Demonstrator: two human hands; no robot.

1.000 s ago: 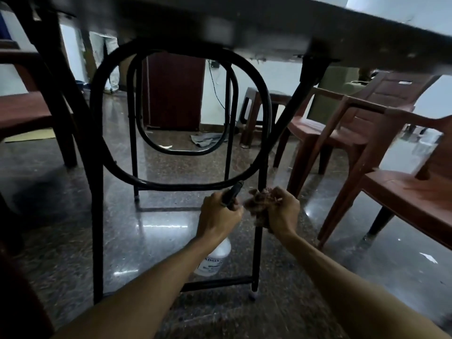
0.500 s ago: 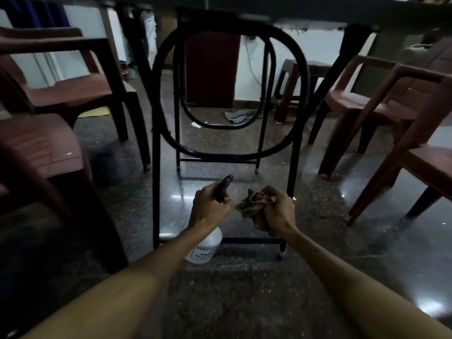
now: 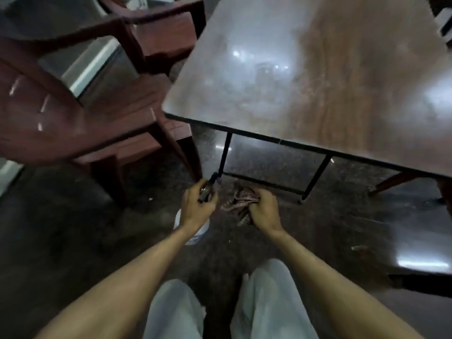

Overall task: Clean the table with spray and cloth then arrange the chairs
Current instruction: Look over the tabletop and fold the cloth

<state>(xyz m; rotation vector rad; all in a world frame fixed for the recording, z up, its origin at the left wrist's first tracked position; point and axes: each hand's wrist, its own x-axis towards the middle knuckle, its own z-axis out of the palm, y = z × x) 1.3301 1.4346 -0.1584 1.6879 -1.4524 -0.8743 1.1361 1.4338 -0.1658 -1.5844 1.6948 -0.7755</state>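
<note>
Head view, looking down over the near edge of the wooden table [image 3: 318, 89]. Gripping spray bottle [image 3: 193, 232] in left hand [image 3: 199, 207], fingers curled round the black trigger head, white body hanging below the wrist above the dark floor [image 3: 73, 241]. Clutching checked cloth [image 3: 241, 201] bunched in right hand [image 3: 265, 210], fingers closed over it. Holding both low, short of the table edge and near the black folding leg frame [image 3: 264, 184]; touching neither top nor frame, as far as can be told.

Progress, as judged:
- Cannot tell whether sprayed or wiped. Glossy tabletop, glare patches, heavy blur; no droplets or streaks to go by.
- Both tools in hand, so probably within the cleaning stage, not past it.
- No arranging of chairs to be seen: maroon plastic armchair [image 3: 85, 123] angled off the left corner, second armchair [image 3: 166, 30] beyond it, neither squared to the table; chair leg [image 3: 391, 179] poking out under the right side.

Left to do, likely: finish any spraying and wiping of the top, put down bottle and cloth, then set chairs round the table.
</note>
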